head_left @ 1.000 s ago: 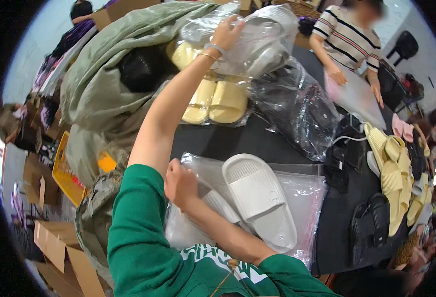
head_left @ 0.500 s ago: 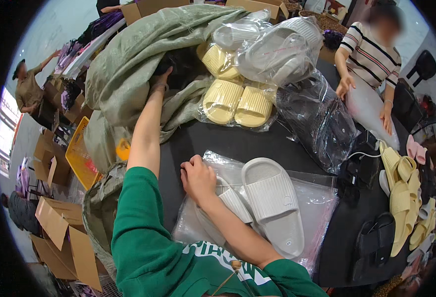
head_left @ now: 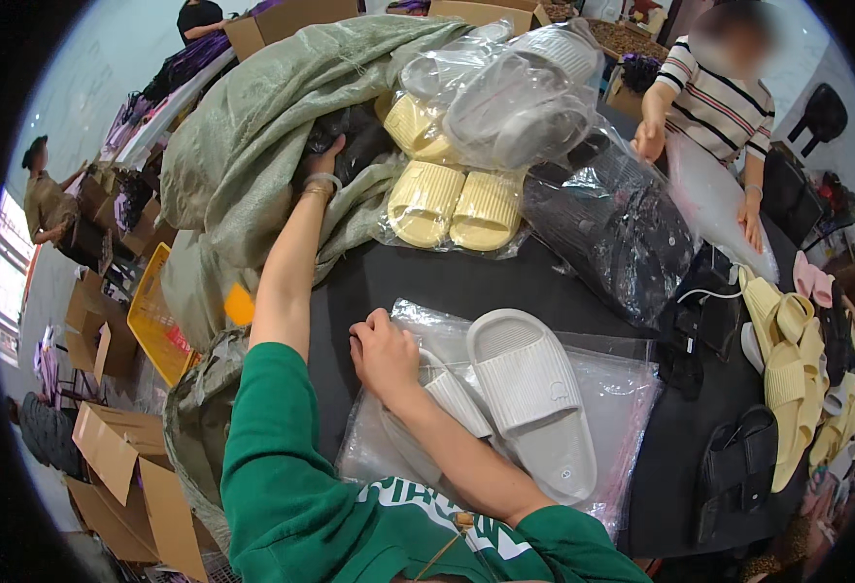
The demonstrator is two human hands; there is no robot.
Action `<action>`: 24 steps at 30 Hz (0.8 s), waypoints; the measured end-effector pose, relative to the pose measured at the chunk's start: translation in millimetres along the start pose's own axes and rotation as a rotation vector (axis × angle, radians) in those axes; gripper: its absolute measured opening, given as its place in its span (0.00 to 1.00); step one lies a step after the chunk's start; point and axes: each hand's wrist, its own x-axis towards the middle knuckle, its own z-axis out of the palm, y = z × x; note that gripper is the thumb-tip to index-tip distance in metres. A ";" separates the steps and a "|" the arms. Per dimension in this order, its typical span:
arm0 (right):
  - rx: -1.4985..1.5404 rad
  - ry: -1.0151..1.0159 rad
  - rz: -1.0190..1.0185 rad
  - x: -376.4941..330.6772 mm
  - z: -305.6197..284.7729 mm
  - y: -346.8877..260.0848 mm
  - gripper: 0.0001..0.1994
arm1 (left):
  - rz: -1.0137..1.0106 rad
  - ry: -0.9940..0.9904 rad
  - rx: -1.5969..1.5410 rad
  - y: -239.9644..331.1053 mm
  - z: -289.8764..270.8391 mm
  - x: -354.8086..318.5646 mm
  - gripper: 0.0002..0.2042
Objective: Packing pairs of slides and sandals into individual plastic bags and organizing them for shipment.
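Observation:
At the mouth of a large grey-green woven sack [head_left: 243, 126], my left hand [head_left: 323, 163] is closed on a black bundle [head_left: 361, 146], its fingertips partly hidden. My right hand [head_left: 386, 361] rests with curled fingers at the left side of some clear plastic bags [head_left: 612, 389]; whatever the fingers may hold is hidden. On those bags lies a pair of light grey slippers: the right slipper [head_left: 534, 403] is in full view, while my right forearm crosses the left slipper [head_left: 459, 400].
Bagged yellow slippers [head_left: 426, 204], bagged grey slippers [head_left: 520, 107] and bagged black slippers [head_left: 612, 223] are heaped at the back. Loose yellow slippers [head_left: 787, 379] and black sandals [head_left: 738, 466] line the right. Across the table, a person [head_left: 719, 97] handles plastic. Cartons [head_left: 121, 447] stand left.
My left hand has shifted slightly, and more of the black bundle shows in the sack's mouth. The view has moved a little. My right hand stays by the grey slippers.

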 end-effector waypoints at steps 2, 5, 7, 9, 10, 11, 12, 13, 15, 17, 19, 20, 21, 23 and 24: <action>0.017 -0.020 -0.017 0.0 -2.0 -9.2 0.05 | 0.129 0.037 0.040 17.9 -24.6 -0.2 0.47; 0.024 0.002 -0.014 -1.5 -1.3 -4.1 0.06 | 0.256 -0.016 -0.234 70.4 -44.5 -12.1 0.31; 0.002 0.007 0.001 -2.9 -1.1 0.4 0.06 | -0.055 -0.073 -0.275 123.0 -73.3 -34.0 0.21; 0.017 -0.012 -0.035 -10.0 -2.2 -8.5 0.06 | -0.317 -0.384 -0.727 143.2 -126.8 -37.5 0.10; 0.008 -0.025 -0.036 -12.7 -3.1 -12.4 0.06 | -0.143 -0.469 -0.641 142.8 -163.6 -40.0 0.09; -0.012 -0.030 -0.020 -11.4 -1.8 -9.9 0.06 | 0.020 -0.572 -0.551 151.2 -184.4 -54.8 0.09; -0.016 -0.026 -0.018 -11.2 3.5 -3.5 0.06 | 0.018 -0.557 -0.546 154.7 -198.4 -73.4 0.09; -0.069 -0.051 0.008 -8.5 4.3 6.6 0.05 | -0.068 -0.710 -0.669 180.7 -198.7 -127.0 0.10; -0.006 -0.028 -0.014 -9.8 6.8 5.5 0.04 | -0.150 -0.802 -0.775 185.8 -243.3 -196.4 0.11; 0.105 0.028 -0.109 -9.0 5.9 2.6 0.05 | 0.064 -0.714 -0.969 155.3 -285.0 -227.3 0.13; 0.039 -0.046 -0.036 0.8 6.1 2.1 0.07 | -0.011 -0.675 -0.969 147.9 -283.3 -264.3 0.13; 0.199 -0.106 0.034 5.1 -2.8 -3.4 0.08 | -0.051 -0.629 -0.970 139.7 -286.0 -289.7 0.13; 0.349 -0.147 0.119 10.2 -19.4 -6.8 0.09 | -0.096 -0.603 -0.976 127.7 -292.0 -328.1 0.14; 0.388 -0.009 -0.067 24.5 -37.7 -8.9 0.10 | -0.165 -0.546 -0.968 119.9 -293.6 -407.0 0.14; 0.454 0.015 -0.169 26.0 -47.8 -20.8 0.10 | -0.180 -0.492 -0.958 127.6 -291.3 -392.0 0.15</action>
